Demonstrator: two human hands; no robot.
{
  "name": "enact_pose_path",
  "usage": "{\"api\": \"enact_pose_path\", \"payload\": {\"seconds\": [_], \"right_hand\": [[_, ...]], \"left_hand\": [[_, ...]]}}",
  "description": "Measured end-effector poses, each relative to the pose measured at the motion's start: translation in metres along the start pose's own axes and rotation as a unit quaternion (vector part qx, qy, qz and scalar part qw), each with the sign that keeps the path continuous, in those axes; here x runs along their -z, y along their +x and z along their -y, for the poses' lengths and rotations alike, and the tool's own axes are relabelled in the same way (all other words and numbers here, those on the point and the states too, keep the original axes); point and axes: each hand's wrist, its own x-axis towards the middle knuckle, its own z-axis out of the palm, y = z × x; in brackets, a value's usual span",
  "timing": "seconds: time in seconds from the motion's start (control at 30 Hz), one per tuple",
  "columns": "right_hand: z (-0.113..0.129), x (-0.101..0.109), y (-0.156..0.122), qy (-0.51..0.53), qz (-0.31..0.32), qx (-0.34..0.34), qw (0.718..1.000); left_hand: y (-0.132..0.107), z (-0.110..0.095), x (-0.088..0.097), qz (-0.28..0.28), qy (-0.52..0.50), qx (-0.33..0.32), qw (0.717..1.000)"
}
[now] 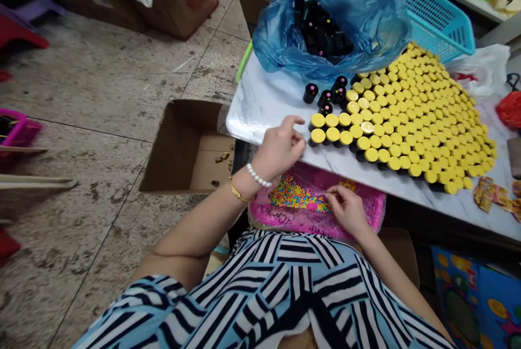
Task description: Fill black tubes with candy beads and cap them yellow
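Left hand [280, 145] at the table [262, 99] edge, fingers apart, bare room at eleven o'clock, capped tubs [407, 122] at three, right hand [349, 210] at four by beads [295, 194], grip I cannot tell, bagged tubs [323, 34] half hidden.

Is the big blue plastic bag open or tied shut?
Open: the blue bag's mouth is spread wide, and a pile of black containers shows inside.

No word, brand or number can be read with certainty. Dark letters are seen on the printed plastic bag [285, 217] at the lower centre of the frame, but they are too blurred. A red mark is shown on the white plastic bag [484, 69], upper right; it cannot be deciphered.
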Motion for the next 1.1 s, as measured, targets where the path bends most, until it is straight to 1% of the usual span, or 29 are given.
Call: {"api": "enact_pose_path", "payload": {"seconds": [0.07,0.13,0.17,0.2,0.23,0.3,0.33,0.4,0.47,0.53,0.57,0.63,0.67,0.73,0.8,0.87,0.93,1.03,1.1], "right_hand": [[-0.003,-0.004,0.001,-0.032,0.008,0.028,0.999],[-0.005,-0.005,0.001,-0.077,0.033,0.057,0.995],[-0.007,-0.005,0.001,-0.100,0.045,0.068,0.992],[-0.009,-0.005,0.000,-0.119,0.051,0.073,0.989],[-0.011,-0.004,0.001,-0.135,0.053,0.073,0.987],[-0.013,-0.004,0.001,-0.154,0.053,0.067,0.984],[-0.013,-0.004,0.002,-0.162,0.062,0.065,0.983],[-0.008,-0.008,0.004,-0.186,0.111,0.071,0.974],[-0.001,-0.011,0.004,-0.221,0.166,0.086,0.957],[0.005,-0.011,0.002,-0.252,0.194,0.099,0.943],[0.006,-0.007,0.000,-0.265,0.193,0.100,0.939],[0.004,0.006,-0.004,-0.300,0.164,0.074,0.937],[0.001,0.016,-0.007,-0.325,0.144,0.046,0.934],[-0.007,0.033,-0.011,-0.383,0.109,-0.027,0.917],[-0.015,0.041,-0.010,-0.424,0.097,-0.093,0.895],[-0.020,0.036,-0.003,-0.428,0.100,-0.131,0.889],[-0.019,0.020,0.007,-0.400,0.117,-0.139,0.898],[-0.008,-0.002,0.015,-0.353,0.140,-0.110,0.919],[-0.001,-0.005,0.014,-0.324,0.135,-0.081,0.933]], "left_hand": [[0.015,0.003,0.008,-0.030,0.032,-0.002,0.999],[0.038,0.008,0.016,-0.067,0.100,-0.002,0.993],[0.052,0.012,0.018,-0.071,0.139,0.004,0.988],[0.067,0.017,0.019,-0.062,0.172,0.010,0.983],[0.082,0.022,0.018,-0.054,0.181,0.015,0.982],[0.108,0.033,0.013,-0.017,0.201,-0.009,0.979],[0.117,0.037,0.010,-0.001,0.207,-0.019,0.978],[0.129,0.040,0.007,0.015,0.213,-0.024,0.977],[0.133,0.036,0.006,0.017,0.206,-0.016,0.978],[0.128,0.030,0.010,0.016,0.202,-0.004,0.979],[0.123,0.028,0.012,0.014,0.206,0.005,0.978],[0.105,0.026,0.020,0.009,0.221,0.012,0.975],[0.094,0.026,0.024,0.000,0.231,0.014,0.973],[0.069,0.030,0.032,0.002,0.223,-0.019,0.975],[0.045,0.033,0.038,-0.008,0.197,-0.033,0.980],[0.027,0.035,0.040,-0.016,0.177,-0.035,0.983],[0.017,0.035,0.039,-0.017,0.162,-0.036,0.986],[0.011,0.034,0.035,-0.015,0.126,-0.036,0.991],[0.008,0.035,0.035,-0.012,0.110,-0.042,0.993]]}}
